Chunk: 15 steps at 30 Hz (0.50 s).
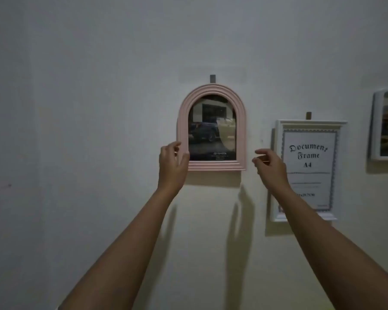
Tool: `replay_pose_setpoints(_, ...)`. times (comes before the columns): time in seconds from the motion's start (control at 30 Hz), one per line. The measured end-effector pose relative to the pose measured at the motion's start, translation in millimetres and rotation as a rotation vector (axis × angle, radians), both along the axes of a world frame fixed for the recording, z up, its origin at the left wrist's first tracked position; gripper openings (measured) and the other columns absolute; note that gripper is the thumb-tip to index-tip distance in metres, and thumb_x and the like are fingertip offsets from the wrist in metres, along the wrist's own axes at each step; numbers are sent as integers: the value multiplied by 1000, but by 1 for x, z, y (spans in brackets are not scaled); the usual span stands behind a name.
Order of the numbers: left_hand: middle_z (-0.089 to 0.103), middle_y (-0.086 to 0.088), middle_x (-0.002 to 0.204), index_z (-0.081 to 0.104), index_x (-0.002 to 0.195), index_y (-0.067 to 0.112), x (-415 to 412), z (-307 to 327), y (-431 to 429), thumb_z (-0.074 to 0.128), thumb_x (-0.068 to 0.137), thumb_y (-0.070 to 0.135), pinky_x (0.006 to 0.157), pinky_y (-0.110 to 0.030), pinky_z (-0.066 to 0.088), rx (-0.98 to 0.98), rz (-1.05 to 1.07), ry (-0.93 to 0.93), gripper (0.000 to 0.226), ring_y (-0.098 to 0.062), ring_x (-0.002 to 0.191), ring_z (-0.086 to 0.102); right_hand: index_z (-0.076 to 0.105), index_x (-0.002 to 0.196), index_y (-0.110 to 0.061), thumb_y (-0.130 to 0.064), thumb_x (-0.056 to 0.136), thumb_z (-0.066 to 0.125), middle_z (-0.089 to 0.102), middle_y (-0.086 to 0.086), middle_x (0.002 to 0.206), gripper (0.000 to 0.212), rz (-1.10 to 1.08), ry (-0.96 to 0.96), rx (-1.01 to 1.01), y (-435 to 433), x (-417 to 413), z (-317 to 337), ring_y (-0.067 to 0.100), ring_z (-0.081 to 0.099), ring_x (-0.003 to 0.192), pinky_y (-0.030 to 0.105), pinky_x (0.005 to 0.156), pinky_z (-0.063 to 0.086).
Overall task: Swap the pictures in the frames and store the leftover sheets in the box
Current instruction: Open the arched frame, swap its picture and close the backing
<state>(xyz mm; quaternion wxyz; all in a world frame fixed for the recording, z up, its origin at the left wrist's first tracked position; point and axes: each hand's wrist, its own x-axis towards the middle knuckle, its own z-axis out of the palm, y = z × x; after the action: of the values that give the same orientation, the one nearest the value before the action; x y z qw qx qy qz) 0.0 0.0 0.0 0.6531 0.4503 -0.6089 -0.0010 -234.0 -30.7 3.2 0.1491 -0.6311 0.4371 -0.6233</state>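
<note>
A pink arched frame (211, 90) hangs on the wall from a small grey hook (212, 78); it holds a dark picture of a car (212, 130). My left hand (171, 165) is raised at the frame's lower left corner, fingers relaxed and spread, overlapping its edge. My right hand (270, 166) hovers just right of the frame's lower right corner, fingers loosely curled, holding nothing. A white rectangular frame (278, 130) with a "Document Frame A4" sheet (308, 157) hangs to the right.
A third white frame (375, 124) with a dark picture is cut off at the right edge. The wall (87, 108) is plain and pale, dimly lit. No box or loose sheets are in view.
</note>
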Motion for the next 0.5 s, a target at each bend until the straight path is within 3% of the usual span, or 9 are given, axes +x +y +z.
replay_pose_setpoints(0.07, 36, -9, 132, 37, 135, 18, 2, 5, -12, 52, 92, 29, 93, -29, 41, 42, 57, 81, 46, -19, 117, 42, 51, 124, -17, -17, 93, 51, 57, 8, 110, 31, -18, -55, -38, -11, 4, 7, 21, 55, 91, 25, 65, 44)
replay_pose_setpoints(0.23, 31, -10, 136, 17, 144, 30, -3, 0, -42, 48, 94, 34, 97, -42, 46, 145, 2, 152, 60, -27, 118, 45, 33, 139, -27, -18, 97, 44, 47, 7, 124, 45, 151, -126, -4, -38, 24, 15, 19, 50, 103, 25, 77, 44)
replay_pose_setpoints(0.4, 28, -7, 144, 13, 148, 24, -15, 1, -43, 42, 98, 21, 98, -19, 29, 71, -63, 151, 58, -16, 128, 34, 28, 142, -25, -10, 95, 43, 45, 8, 138, 51, 250, -209, -41, -43, 39, 16, 25, 47, 124, 41, 104, 43)
replay_pose_setpoints(0.5, 23, -1, 149, 11, 148, 26, -20, 11, -28, 40, 98, 18, 99, -12, 20, 1, -100, 150, 57, -1, 124, 25, 26, 143, -26, -11, 96, 43, 44, 8, 140, 53, 262, -222, -52, -34, 37, 17, 25, 47, 124, 47, 104, 42)
